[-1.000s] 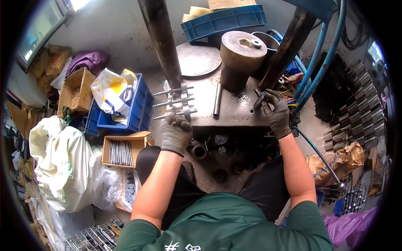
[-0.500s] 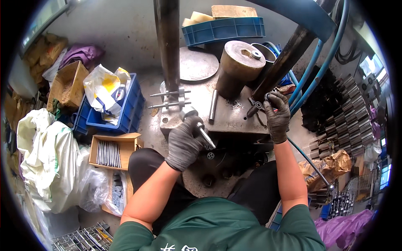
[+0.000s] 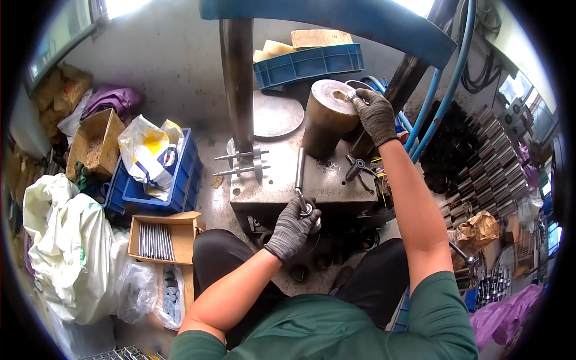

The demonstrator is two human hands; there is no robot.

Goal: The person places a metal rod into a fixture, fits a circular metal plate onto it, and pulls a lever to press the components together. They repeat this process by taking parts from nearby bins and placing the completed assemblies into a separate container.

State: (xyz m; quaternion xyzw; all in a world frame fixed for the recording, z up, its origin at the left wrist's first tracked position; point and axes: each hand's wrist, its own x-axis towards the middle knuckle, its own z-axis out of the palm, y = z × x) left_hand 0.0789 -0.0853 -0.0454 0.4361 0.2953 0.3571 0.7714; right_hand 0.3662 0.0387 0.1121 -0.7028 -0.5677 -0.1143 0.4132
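A metal shaft (image 3: 301, 197) with a bright round end is gripped in my gloved left hand (image 3: 294, 229), just in front of the press table's (image 3: 276, 174) near edge. My gloved right hand (image 3: 375, 117) reaches to the top of a thick steel cylinder (image 3: 327, 99), its fingertips pinched on a small metal ring (image 3: 351, 95) beside the hole there. Fingers partly cover that ring. A plain metal tube (image 3: 300, 165) lies on the table left of the cylinder. A dark handled fitting (image 3: 356, 169) rests to the right.
A pronged metal fixture (image 3: 257, 165) stands at the left post (image 3: 237, 90). At left are a blue crate (image 3: 191, 174) and a cardboard box of thin rods (image 3: 155, 239). Stacked metal tubes (image 3: 489, 162) fill the right side, past blue hoses (image 3: 444, 99). A blue crossbeam (image 3: 330, 21) spans above.
My right hand has moved up and left from the table's right side to the cylinder top. My left hand went lower and rightward, turning the shaft. The view has shifted.
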